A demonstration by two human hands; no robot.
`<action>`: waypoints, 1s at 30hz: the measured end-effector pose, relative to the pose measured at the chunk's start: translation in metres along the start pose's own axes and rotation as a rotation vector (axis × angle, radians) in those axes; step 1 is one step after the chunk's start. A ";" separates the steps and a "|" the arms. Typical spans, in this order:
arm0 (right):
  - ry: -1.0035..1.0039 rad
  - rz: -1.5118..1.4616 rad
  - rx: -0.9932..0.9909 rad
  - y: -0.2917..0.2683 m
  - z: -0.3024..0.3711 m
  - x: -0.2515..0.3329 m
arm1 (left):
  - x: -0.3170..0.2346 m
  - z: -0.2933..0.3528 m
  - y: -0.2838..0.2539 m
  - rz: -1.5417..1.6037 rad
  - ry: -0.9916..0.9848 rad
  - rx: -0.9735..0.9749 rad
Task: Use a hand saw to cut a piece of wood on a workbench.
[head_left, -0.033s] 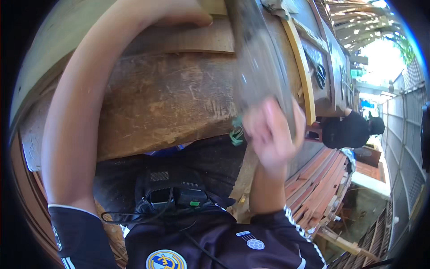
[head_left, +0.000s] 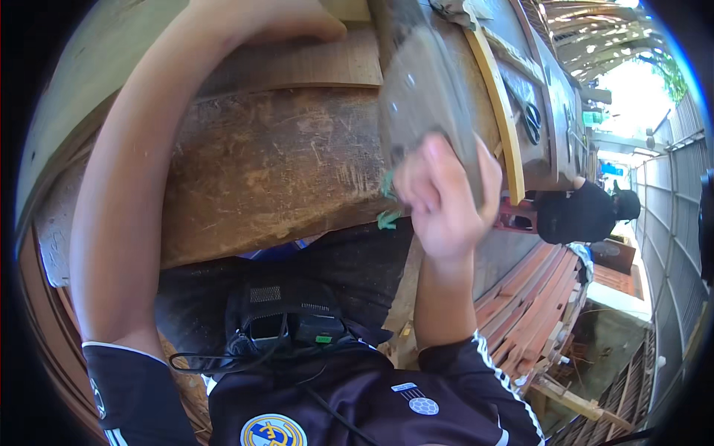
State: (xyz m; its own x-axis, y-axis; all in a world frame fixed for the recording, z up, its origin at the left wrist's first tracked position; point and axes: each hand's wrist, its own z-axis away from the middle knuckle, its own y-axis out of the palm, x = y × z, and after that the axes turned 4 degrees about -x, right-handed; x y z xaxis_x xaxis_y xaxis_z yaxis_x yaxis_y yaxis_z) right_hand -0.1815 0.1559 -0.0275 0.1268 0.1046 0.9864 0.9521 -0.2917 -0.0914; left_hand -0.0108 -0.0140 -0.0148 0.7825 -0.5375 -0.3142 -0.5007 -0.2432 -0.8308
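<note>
Right hand [head_left: 446,201] has shifted slightly up the frame since the earlier view, grey tool [head_left: 424,82] moving with it. Fingers are clenched round the tool's near end; motion blur, so possibly a saw, type unsure. Tool sits above the workbench [head_left: 275,160], beside the plank's [head_left: 320,63] right end. Left hand [head_left: 312,21] at top edge, over the plank, thumb showing; can't tell its grip. Labels: round yellow-and-blue crest [head_left: 273,432] on the dark shirt [head_left: 342,398], small white-and-blue ball patch [head_left: 424,406], green label [head_left: 323,340] on black device [head_left: 316,324], too small to read.
</note>
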 end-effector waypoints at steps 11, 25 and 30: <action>0.115 -0.131 -0.075 -0.015 0.041 0.056 | 0.032 -0.019 -0.029 0.040 -0.230 0.251; -0.016 0.082 -0.093 -0.020 0.038 0.019 | 0.019 -0.015 -0.013 0.063 -0.029 0.283; 0.070 -0.115 -0.067 -0.002 0.028 0.013 | 0.024 0.001 -0.016 0.071 -0.087 0.197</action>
State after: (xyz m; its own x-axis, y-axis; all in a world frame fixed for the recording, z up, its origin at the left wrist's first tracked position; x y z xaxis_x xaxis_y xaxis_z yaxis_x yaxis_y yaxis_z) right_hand -0.1736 0.1839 -0.0179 -0.0037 0.0752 0.9972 0.9383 -0.3445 0.0295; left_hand 0.0159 -0.0220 -0.0098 0.7815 -0.4735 -0.4063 -0.4800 -0.0402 -0.8764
